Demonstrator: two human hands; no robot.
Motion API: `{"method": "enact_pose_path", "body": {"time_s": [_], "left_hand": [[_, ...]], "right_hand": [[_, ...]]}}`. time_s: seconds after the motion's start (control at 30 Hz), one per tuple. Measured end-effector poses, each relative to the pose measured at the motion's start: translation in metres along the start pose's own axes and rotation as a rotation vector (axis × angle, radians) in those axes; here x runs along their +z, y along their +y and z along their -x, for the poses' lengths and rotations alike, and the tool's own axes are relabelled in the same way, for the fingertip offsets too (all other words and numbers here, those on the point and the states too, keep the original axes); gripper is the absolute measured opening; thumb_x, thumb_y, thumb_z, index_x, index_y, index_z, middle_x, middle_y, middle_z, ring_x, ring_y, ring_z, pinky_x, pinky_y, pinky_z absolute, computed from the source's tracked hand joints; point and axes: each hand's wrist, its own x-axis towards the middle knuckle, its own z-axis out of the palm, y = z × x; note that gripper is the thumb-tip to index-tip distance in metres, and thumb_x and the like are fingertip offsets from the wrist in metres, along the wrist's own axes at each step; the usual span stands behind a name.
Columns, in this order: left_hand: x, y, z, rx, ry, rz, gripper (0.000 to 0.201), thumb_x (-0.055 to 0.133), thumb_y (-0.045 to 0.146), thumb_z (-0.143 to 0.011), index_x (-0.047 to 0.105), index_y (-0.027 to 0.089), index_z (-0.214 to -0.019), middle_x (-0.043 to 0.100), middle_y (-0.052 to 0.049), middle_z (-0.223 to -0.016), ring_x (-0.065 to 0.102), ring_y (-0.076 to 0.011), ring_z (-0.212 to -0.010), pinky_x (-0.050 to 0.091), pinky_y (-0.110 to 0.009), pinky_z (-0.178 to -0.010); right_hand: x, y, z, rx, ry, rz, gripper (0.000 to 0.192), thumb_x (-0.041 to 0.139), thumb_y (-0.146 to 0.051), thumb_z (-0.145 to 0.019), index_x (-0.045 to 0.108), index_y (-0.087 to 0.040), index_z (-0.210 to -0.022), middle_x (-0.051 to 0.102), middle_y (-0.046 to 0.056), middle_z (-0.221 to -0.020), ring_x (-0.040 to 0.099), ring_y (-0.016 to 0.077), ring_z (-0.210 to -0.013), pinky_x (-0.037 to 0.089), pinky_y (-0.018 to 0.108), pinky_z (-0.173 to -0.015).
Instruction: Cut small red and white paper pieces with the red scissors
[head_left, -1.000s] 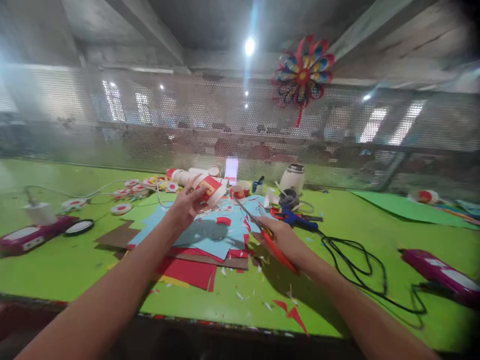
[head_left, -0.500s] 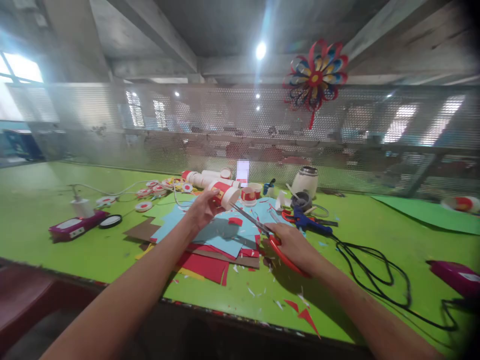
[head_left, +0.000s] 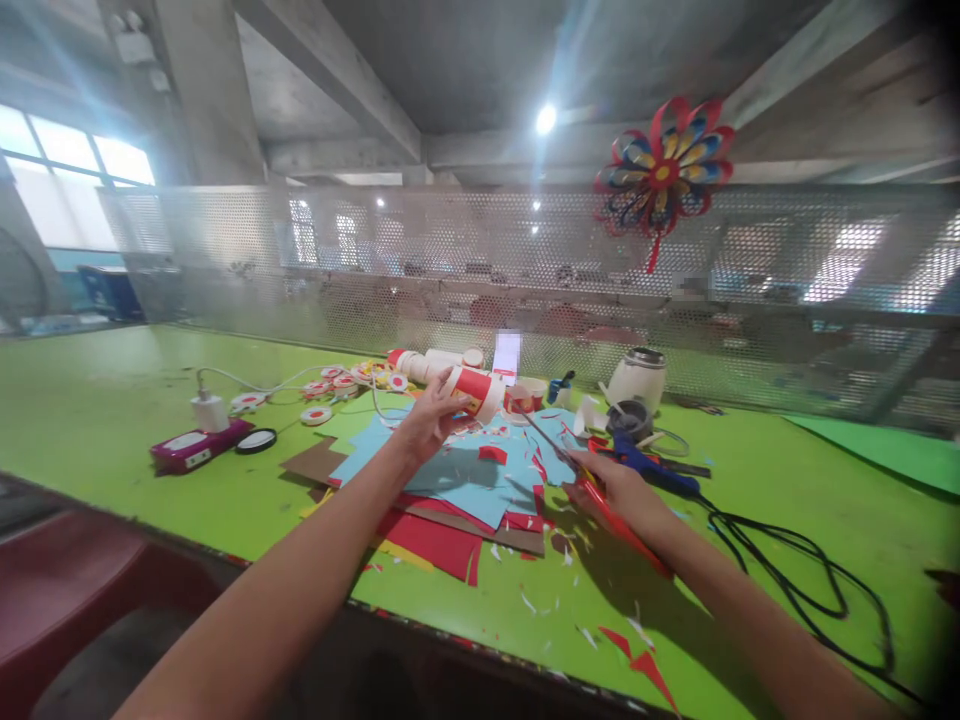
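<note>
Tilted on its side, a red and white paper cup [head_left: 478, 392] is gripped by my left hand [head_left: 435, 415], its rim facing right. My right hand [head_left: 619, 490] is closed on the red handles of a pair of scissors [head_left: 551, 440]. The blades point up and left and end close to the cup's rim; whether they touch it I cannot tell. Beneath both hands lie light blue paper sheets [head_left: 442, 480], stacked over red paper [head_left: 431, 540] and brown paper. A small red scrap [head_left: 493, 454] rests on the blue sheets.
A blue glue gun [head_left: 652, 465] with a black cord lies right of my right hand, near a cream jar [head_left: 637, 378]. More paper cups [head_left: 529, 393] and a phone [head_left: 507, 358] stand behind. At left are a purple power strip [head_left: 195, 447] and several round red-white pieces [head_left: 316, 415].
The view has swung left, so everything sits further right. The scissor tips have drawn back slightly from the cup's rim. Both hands keep their hold.
</note>
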Motion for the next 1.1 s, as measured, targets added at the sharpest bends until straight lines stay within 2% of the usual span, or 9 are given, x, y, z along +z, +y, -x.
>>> {"method": "enact_pose_path", "body": {"time_s": [0.13,0.3,0.43,0.6,0.77,0.87,0.93,1.1], "left_hand": [[0.004,0.002,0.003,-0.024,-0.028,-0.005,0.063,0.070,0.006,-0.059,0.048,0.021,-0.116,0.061,-0.005,-0.106,0.061,-0.0166,-0.085,0.051,-0.030,-0.070],[0.009,0.005,0.007,-0.059,-0.086,0.074,0.064,0.065,0.003,-0.059,0.048,0.020,-0.118,0.062,-0.005,-0.104,0.061,-0.0169,-0.087,0.049,-0.033,-0.079],[0.008,0.003,0.007,-0.061,-0.128,0.147,0.062,0.063,0.008,-0.065,0.046,0.022,-0.123,0.062,-0.007,-0.106,0.060,-0.0203,-0.094,0.047,-0.037,-0.084],[0.014,0.003,0.008,-0.065,-0.111,0.110,0.048,0.067,0.023,-0.073,0.051,0.022,-0.119,0.063,-0.007,-0.108,0.059,-0.0208,-0.099,0.047,-0.035,-0.085],[0.023,0.004,0.010,-0.090,-0.080,0.083,0.047,0.070,0.026,-0.071,0.054,0.019,-0.114,0.064,-0.007,-0.107,0.060,-0.0192,-0.097,0.047,-0.032,-0.083],[0.020,0.005,0.009,-0.075,-0.056,0.070,0.044,0.068,0.023,-0.072,0.054,0.020,-0.113,0.064,-0.006,-0.104,0.060,-0.0189,-0.094,0.049,-0.032,-0.079],[0.013,0.005,0.007,-0.052,-0.041,0.043,0.042,0.066,0.022,-0.073,0.052,0.021,-0.112,0.064,-0.005,-0.103,0.060,-0.0183,-0.091,0.050,-0.032,-0.076],[0.000,0.006,0.004,-0.019,-0.056,-0.021,0.050,0.066,0.013,-0.069,0.048,0.024,-0.115,0.062,-0.002,-0.099,0.060,-0.0144,-0.082,0.050,-0.029,-0.073]], "right_hand": [[0.001,-0.008,0.001,-0.008,-0.073,0.009,0.044,0.050,-0.040,-0.083,0.065,-0.013,-0.114,0.070,0.014,-0.110,0.065,0.0274,-0.097,0.049,0.038,-0.085],[0.001,-0.015,0.004,-0.010,-0.099,0.081,0.031,0.053,-0.030,-0.082,0.067,-0.017,-0.107,0.071,0.009,-0.094,0.064,0.0233,-0.083,0.048,0.033,-0.075],[0.000,-0.018,0.006,0.006,-0.104,0.153,0.030,0.053,-0.027,-0.082,0.066,-0.017,-0.107,0.068,0.010,-0.090,0.061,0.0230,-0.079,0.045,0.032,-0.072],[-0.002,-0.022,0.007,0.018,-0.095,0.257,0.037,0.050,-0.023,-0.083,0.062,-0.013,-0.116,0.063,0.015,-0.096,0.059,0.0266,-0.086,0.044,0.036,-0.077],[-0.003,-0.029,0.009,0.022,-0.069,0.414,0.042,0.047,-0.013,-0.079,0.059,-0.011,-0.120,0.061,0.017,-0.098,0.057,0.0278,-0.089,0.044,0.037,-0.079],[-0.002,-0.030,0.009,0.017,-0.054,0.402,0.042,0.045,-0.011,-0.079,0.060,-0.011,-0.119,0.061,0.016,-0.094,0.056,0.0287,-0.089,0.044,0.038,-0.079],[-0.002,-0.028,0.009,0.018,-0.034,0.337,0.042,0.049,-0.013,-0.078,0.060,-0.010,-0.118,0.061,0.017,-0.098,0.056,0.0294,-0.093,0.044,0.039,-0.082],[-0.002,-0.017,0.004,0.032,-0.008,0.165,0.034,0.050,-0.021,-0.083,0.062,-0.011,-0.113,0.066,0.015,-0.106,0.060,0.0255,-0.096,0.046,0.034,-0.086]]}}
